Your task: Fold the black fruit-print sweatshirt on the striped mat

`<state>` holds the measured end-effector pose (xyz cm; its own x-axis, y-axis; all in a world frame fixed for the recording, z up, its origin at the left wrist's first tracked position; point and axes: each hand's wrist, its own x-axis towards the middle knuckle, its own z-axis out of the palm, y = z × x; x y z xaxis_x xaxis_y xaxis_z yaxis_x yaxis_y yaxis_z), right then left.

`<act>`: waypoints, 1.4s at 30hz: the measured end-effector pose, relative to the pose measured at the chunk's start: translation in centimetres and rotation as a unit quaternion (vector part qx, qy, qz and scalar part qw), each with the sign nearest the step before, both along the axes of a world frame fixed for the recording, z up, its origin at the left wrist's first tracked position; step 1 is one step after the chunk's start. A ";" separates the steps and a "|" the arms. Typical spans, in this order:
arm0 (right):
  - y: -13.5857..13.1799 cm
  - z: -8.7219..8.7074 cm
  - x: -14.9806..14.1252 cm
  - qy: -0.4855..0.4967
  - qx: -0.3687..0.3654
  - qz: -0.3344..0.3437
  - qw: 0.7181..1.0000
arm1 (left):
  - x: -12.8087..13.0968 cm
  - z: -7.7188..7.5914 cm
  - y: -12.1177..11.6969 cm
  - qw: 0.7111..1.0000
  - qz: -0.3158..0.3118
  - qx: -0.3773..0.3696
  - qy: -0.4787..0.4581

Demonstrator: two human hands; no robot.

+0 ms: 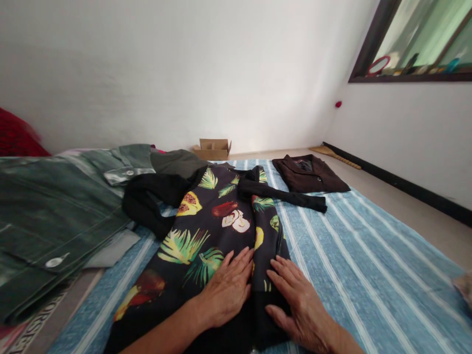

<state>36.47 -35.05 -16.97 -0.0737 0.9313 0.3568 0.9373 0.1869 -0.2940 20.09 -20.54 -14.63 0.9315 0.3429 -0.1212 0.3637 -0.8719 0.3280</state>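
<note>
The black fruit-print top (204, 223) lies on a blue striped sheet (342, 260) in the head view. One black sleeve (147, 189) bends out to the left, just beside a green jacket (77, 211); the other sleeve (291, 196) crosses the top and sticks out to the right. The left hand (229, 289) lies flat on the top, its grip spread. The right hand (297, 297) rests along the top's right edge, its grip spread too, thumb apart. A brown jacket (304, 181) lies folded farther back on the right, and a cardboard box (216, 152) sits behind the top.
</note>
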 end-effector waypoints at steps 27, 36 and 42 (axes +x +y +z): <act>1.8 -3.8 1.1 -0.026 0.113 0.032 0.993 | 13.6 -1.7 11.7 0.693 0.418 -0.449 -0.379; 1.8 -3.4 1.5 -0.058 0.133 0.037 0.989 | 13.4 -2.3 12.8 0.658 0.455 -0.493 -0.342; 2.6 -5.3 1.5 -0.084 0.182 0.036 0.979 | 15.6 -1.1 16.4 0.610 0.496 -0.502 -0.360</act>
<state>38.00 -32.48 -22.24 -0.2204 0.7348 0.6414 0.9475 0.3174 -0.0380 35.68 -4.11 -15.71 0.2611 0.8709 -0.4164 -0.0054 0.4327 0.9015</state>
